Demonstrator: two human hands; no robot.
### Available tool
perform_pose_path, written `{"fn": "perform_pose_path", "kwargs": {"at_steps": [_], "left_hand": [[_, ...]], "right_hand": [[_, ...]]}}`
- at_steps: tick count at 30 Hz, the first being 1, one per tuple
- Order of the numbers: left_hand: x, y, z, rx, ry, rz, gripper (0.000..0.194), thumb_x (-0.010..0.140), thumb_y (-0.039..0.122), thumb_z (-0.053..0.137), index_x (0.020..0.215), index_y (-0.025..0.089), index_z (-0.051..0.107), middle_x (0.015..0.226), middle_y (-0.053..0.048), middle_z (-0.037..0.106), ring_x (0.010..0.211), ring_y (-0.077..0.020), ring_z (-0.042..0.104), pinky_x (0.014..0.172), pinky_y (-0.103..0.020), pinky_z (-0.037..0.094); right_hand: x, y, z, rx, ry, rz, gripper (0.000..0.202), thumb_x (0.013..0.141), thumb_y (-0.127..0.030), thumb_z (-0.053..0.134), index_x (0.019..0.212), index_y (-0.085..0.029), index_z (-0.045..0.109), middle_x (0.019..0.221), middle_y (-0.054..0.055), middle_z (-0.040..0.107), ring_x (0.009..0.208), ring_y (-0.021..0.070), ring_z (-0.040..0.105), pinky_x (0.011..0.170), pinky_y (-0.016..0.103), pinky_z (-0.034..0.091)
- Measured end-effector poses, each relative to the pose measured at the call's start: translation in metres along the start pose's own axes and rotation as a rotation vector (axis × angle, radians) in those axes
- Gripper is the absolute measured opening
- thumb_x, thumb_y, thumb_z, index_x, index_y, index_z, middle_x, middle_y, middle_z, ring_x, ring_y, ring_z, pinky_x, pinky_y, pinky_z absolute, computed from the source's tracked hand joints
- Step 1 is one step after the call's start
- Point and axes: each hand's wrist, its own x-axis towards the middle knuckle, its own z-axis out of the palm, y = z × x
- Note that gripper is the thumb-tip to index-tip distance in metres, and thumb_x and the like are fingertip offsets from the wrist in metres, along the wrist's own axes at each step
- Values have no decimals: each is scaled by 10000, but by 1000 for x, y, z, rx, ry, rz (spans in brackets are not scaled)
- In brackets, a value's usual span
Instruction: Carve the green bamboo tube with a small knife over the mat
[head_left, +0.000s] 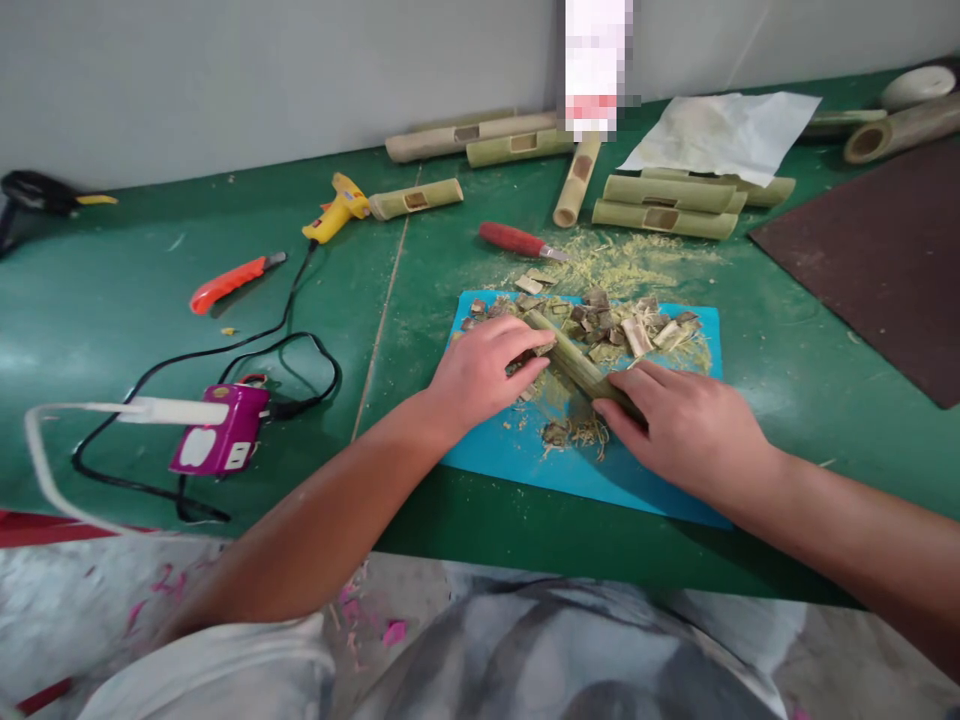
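Observation:
My right hand [682, 420] is wrapped round the near end of a green bamboo tube [574, 357], which slants over a blue mat [495, 455]. Beside the tube's far part, my left hand [487, 368] is closed, fingers and thumb pinching what looks like a small bamboo chip [541, 348]. Bamboo offcuts [637, 335] and fine shavings [585, 435] lie scattered over the mat. Just beyond it rests a carving knife [517, 240] with a red handle, its blade tip among pale green shavings. The tube's underside is hidden.
Several bamboo tubes with cut windows [664, 217] lie at the back, some under a white paper sheet [720, 130]. To the left are an orange utility knife [232, 285], a yellow glue gun [336, 210] and a purple power adapter [217, 430] with cords. A brown board [877, 260] lies right.

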Motion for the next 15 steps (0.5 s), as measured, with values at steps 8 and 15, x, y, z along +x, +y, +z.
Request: {"fn": "perform_pose_path", "kwargs": {"at_steps": [8, 15], "left_hand": [[4, -4, 3, 83, 112, 137, 174, 978, 210, 579, 1045, 135, 722, 901, -71, 718, 836, -150, 676, 793, -284, 561], [3, 2, 7, 44, 109, 128, 187, 995, 225, 556, 1049, 135, 711, 868, -61, 687, 810, -143, 648, 762, -286, 548]], "right_hand": [[0, 0, 0, -11, 11, -3, 355, 967, -400, 475, 909, -156, 727, 767, 57, 699, 582, 155, 535, 553, 315, 236], [0, 0, 1, -6, -11, 11, 371, 969, -418, 458, 890, -166, 718, 762, 53, 688, 579, 148, 514, 558, 321, 215]]}}
